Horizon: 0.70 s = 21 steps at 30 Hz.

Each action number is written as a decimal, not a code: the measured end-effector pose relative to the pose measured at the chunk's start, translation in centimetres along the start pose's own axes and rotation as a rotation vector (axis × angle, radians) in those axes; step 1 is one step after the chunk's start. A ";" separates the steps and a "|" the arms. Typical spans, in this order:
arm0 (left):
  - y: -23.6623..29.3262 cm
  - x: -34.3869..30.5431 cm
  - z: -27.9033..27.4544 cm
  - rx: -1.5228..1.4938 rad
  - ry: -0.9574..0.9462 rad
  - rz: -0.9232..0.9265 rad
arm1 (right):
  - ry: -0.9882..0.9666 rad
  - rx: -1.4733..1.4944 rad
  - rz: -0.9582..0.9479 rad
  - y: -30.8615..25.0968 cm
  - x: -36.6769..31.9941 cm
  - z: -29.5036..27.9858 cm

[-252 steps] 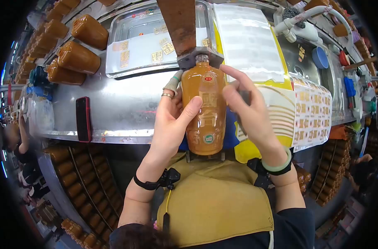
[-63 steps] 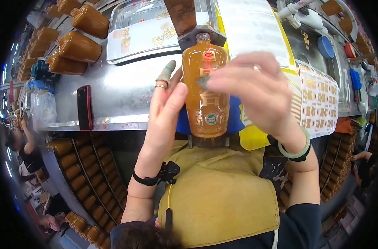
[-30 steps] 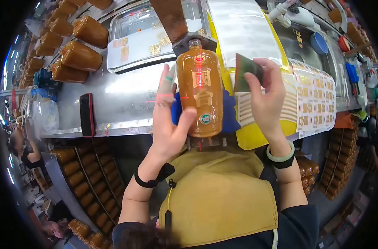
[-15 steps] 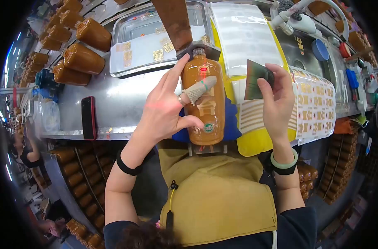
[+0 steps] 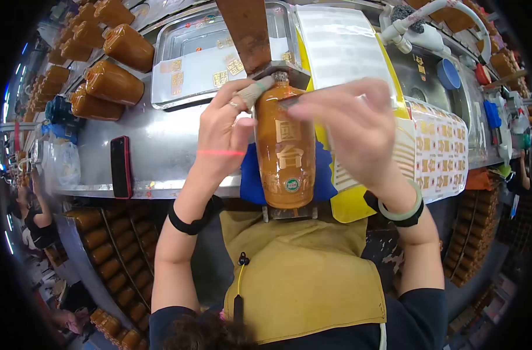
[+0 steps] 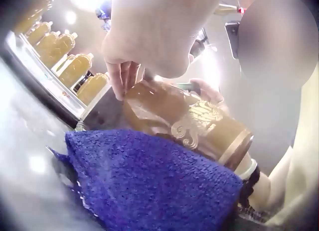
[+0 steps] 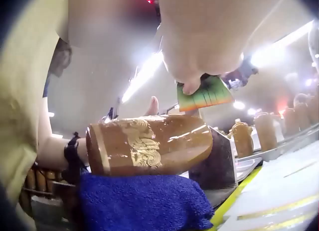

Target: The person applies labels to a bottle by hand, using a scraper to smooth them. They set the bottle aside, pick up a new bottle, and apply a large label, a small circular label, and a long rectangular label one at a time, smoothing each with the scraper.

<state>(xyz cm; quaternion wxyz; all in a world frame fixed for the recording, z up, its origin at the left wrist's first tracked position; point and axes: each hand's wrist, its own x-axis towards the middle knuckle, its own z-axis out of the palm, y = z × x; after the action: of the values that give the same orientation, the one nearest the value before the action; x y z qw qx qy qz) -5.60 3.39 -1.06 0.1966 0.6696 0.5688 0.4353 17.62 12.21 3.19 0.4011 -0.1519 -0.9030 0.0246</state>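
Note:
A brown glazed bottle [image 5: 285, 169] with gold characters and a round green sticker lies on its back on a blue towel [image 5: 251, 181], neck against a metal stop [image 5: 301, 77]. My left hand [image 5: 222, 125], with a finger cot on the index finger, rests its fingertips at the bottle's neck and shoulder, thumb raised off the glass. In my right hand [image 5: 359, 131], blurred in the head view, I pinch a thin green scraper [image 7: 204, 95] with an orange edge. It stands over the bottle's upper end. Its far corner and the bottle's red top label are hidden in the head view.
A metal tray [image 5: 161, 100] with loose gold labels sits behind. Several brown bottles [image 5: 114, 83] and a phone [image 5: 121, 167] stand or lie at the left. Label sheets [image 5: 441, 151], a yellow mat [image 5: 353, 207] and a sink with a blue bowl [image 5: 448, 73] are at the right.
My right hand has swung left with the scraper, from beside the bottle to over its upper end. My left hand has drawn off the bottle's front to its neck.

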 end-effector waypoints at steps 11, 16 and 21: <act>0.4 -10.2 3.4 -0.423 0.323 -0.236 | -0.065 -0.226 -0.276 2.8 5.5 1.8; 3.8 -11.9 5.4 -0.255 0.142 -0.116 | -0.335 0.280 -0.287 -4.7 0.0 -0.4; 4.2 -10.4 7.9 -0.545 0.296 -0.191 | -0.195 -0.033 -0.022 -1.4 3.3 1.1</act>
<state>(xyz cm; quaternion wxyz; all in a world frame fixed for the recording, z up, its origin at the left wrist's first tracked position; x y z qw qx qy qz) 3.50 -5.63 -5.92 0.3238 0.4653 0.5141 0.6437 14.42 11.97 5.04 0.3089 -0.1455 -0.9397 0.0199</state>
